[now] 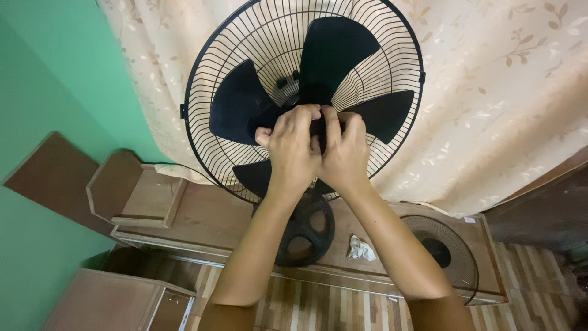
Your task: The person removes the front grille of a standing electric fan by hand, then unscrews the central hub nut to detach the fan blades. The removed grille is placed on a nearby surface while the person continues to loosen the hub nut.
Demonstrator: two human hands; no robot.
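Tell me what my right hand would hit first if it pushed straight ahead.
The right hand already rests on the black fan blades' hub; straight on, it would probably meet the rear wire guard behind.

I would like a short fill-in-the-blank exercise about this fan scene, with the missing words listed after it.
1. Both hands, the left hand and the right hand, meet at the ______ of the black fan blades.
2. The rear wire guard behind the blades is coloured ______.
3. The detached front guard lies on the wooden board to the ______ of the fan's round base.
4. Behind the fan hangs a floral ______.

Missing words: centre; black; right; curtain
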